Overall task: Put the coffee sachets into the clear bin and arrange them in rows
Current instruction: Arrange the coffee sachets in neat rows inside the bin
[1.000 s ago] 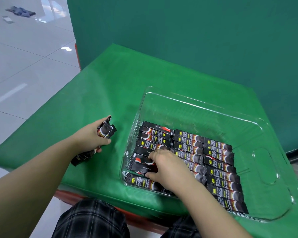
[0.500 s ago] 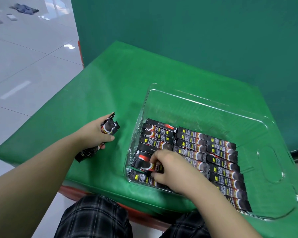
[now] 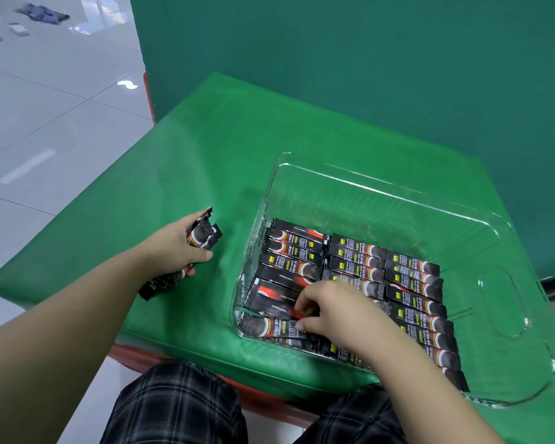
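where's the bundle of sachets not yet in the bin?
In the head view, the spare sachets are gripped in the left hand, over the green table, just left of the clear bin and outside it.

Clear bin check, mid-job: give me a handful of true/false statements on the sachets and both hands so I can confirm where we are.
1. The left hand grips a bundle of coffee sachets outside the clear bin. True.
2. The right hand is lifted clear above the bin. False: it is down inside the bin, its fingers pinching a sachet in the left-hand row.
3. Sachets in the bin lie in side-by-side rows. True.
4. The far part of the bin floor is filled with sachets. False: it is bare, the sachets fill the near part.
5. The bin sits on a green cloth. True.
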Tool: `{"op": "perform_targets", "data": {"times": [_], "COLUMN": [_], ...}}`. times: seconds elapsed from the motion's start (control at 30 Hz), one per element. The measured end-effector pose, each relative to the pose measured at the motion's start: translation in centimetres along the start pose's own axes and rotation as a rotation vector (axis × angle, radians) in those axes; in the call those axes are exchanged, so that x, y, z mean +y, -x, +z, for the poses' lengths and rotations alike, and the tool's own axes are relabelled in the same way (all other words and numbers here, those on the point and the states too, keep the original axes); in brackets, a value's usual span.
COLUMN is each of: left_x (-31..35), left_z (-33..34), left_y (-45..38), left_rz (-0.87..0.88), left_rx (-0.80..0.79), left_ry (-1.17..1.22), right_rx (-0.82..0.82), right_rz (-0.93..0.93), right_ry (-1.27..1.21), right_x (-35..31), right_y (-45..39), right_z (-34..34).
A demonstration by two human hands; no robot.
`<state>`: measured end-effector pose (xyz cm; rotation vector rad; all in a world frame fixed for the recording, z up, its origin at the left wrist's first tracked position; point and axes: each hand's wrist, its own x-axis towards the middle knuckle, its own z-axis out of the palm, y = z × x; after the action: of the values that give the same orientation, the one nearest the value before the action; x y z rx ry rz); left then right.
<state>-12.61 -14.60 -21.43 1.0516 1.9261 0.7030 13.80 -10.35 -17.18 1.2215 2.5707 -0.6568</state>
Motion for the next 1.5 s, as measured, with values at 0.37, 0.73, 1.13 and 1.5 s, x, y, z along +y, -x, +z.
{"op": "perform_targets", "data": {"times": [0.37, 0.73, 1.13, 1.5], "left_x": [-0.4, -0.1, 0.0, -0.1], "left_z": [0.1, 0.1, 0.3, 0.3], "left_y": [-0.4, -0.2, 0.0, -0.1], "left_rz": [0.009, 0.001, 0.014, 0.018], "left_rx": [0.009, 0.013, 0.030, 0.031], "left_ry": [0.028, 0.018, 0.007, 0.002], "right_rx": [-0.013, 0.100, 0.039, 0.118], "right_rz": [-0.038, 0.002, -0.015, -0.110], "right_ry": [0.011, -0.081, -0.069, -0.106], "right_x": [-0.8, 2.3, 4.3, 4.4], "right_y": [-0.2, 1.4, 3.1, 3.1], "right_z": [1.5, -0.6, 0.0, 0.0]}}
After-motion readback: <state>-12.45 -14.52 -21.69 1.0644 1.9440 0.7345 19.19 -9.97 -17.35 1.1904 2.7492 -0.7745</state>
